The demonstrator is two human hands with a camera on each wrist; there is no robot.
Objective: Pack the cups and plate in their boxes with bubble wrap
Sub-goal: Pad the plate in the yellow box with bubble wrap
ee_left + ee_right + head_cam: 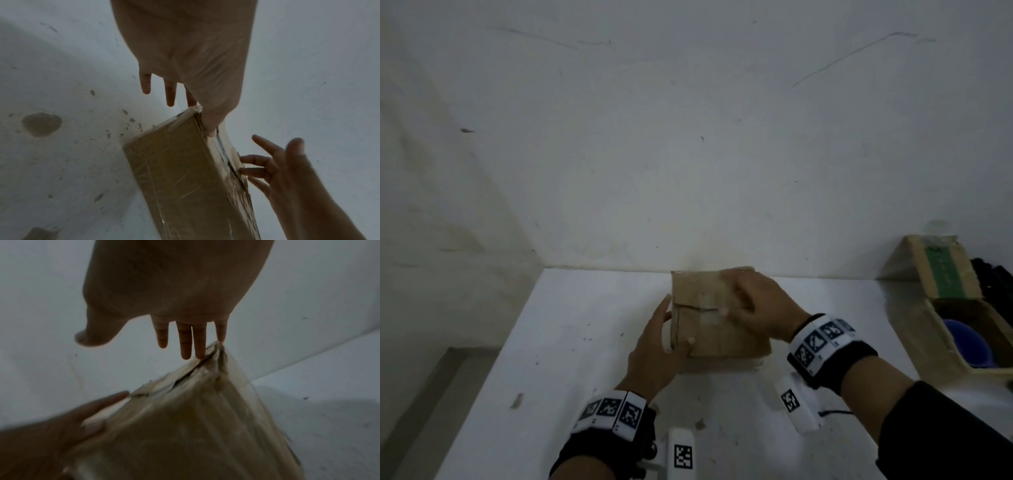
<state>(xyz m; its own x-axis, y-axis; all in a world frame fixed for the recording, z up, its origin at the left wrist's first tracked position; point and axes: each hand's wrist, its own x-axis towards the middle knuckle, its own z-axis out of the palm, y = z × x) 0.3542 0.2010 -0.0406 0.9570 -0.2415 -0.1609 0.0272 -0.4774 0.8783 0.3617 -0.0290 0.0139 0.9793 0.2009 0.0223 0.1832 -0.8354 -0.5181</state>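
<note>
A brown cardboard box (719,329), closed and wrapped in clear tape, sits on the white table (571,342) close to the wall. My left hand (659,342) lies against its left side with straight fingers, the thumb (211,128) pressing on the top edge. My right hand (760,308) rests flat on the top, fingers spread; its fingertips (244,170) touch the taped seam. In the right wrist view the straight fingers (199,345) reach the box's (185,418) far edge. Neither cups, plate nor bubble wrap show at this box.
At the right stands a second cardboard box (941,308), open, its lid flap (941,270) with a green label leaning back. A blue rounded item (962,342) lies inside. Something dark (993,284) sits behind it. The table's left edge (482,377) drops off.
</note>
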